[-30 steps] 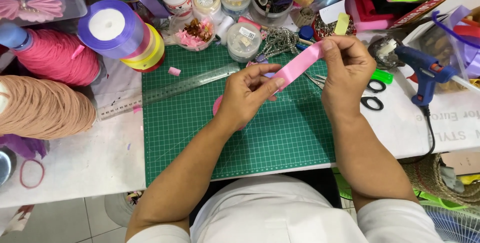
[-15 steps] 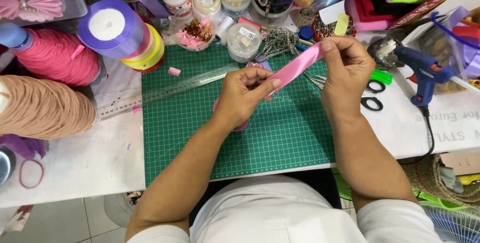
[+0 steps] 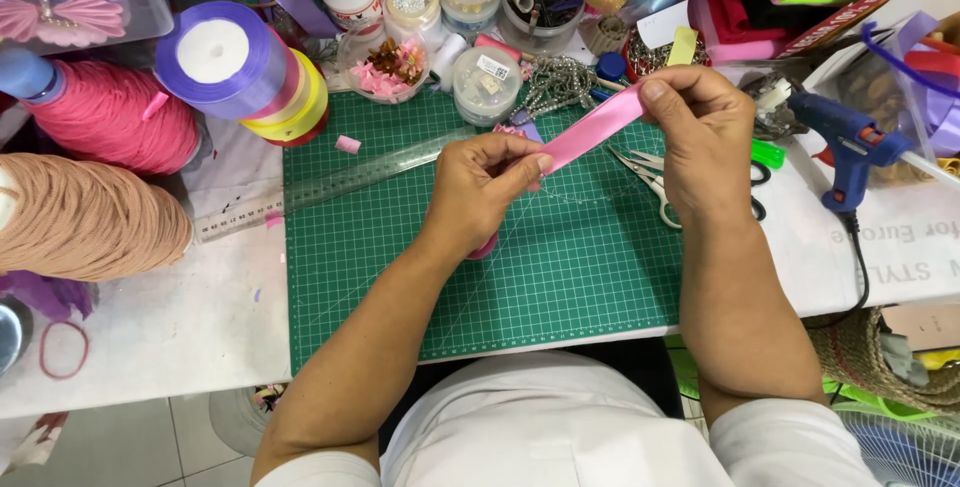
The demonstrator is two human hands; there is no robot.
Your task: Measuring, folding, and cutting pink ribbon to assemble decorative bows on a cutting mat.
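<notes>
A pink satin ribbon (image 3: 592,129) is stretched taut above the green cutting mat (image 3: 420,277). My left hand (image 3: 482,192) pinches its lower end between thumb and fingers, and a pink roll (image 3: 487,246) peeks out under that palm. The upper end sits pinched in my right hand (image 3: 705,142), held higher and to the right. Scissors (image 3: 655,182) lie on the mat just below my right hand, their black handles partly hidden by it.
A clear ruler (image 3: 340,182) lies slanted on the mat's left. Stacked ribbon spools (image 3: 240,72), pink yarn (image 3: 115,112) and tan yarn (image 3: 85,217) crowd the left. Bead jars (image 3: 485,82) line the back. A blue glue gun (image 3: 850,142) rests at right.
My left hand has slid a little left and down, stretching more ribbon between my hands. My right hand has shifted slightly right, uncovering the scissor blades.
</notes>
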